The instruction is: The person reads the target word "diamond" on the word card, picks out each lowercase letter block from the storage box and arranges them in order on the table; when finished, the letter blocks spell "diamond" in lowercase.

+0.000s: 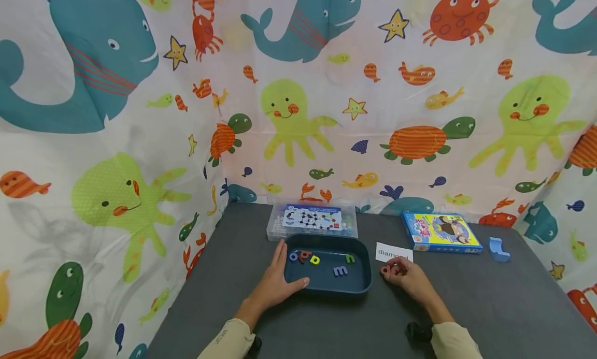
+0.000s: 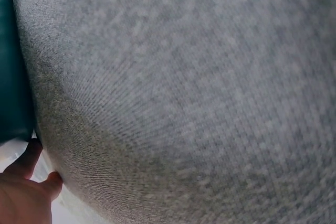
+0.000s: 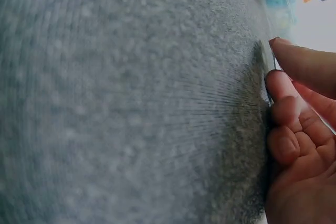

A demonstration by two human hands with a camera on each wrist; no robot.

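Grey surface (image 1: pixel 336 328) below, left hand (image 1: pixel 274 280) grips the tray (image 1: pixel 322 278), right hand (image 1: pixel 410 277) pinches a letter (image 1: pixel 384 270), likely light, stiff, best edge-held.

White cloth walls (image 1: pixel 345 82) with printed blue whales (image 1: pixel 93 32), lime-green octopuses (image 1: pixel 286 100), orange-red crabs (image 1: pixel 459 19) and yellow stars (image 1: pixel 395 26) stand behind and beside a flat, dark grey, cloth-covered table (image 1: pixel 494 302). The back wall looks a little pink.

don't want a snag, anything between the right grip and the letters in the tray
Yes, the right wall of the tray stands between the right grip, which seems to pinch a reddish piece, and the letters. It looks low enough to reach over.
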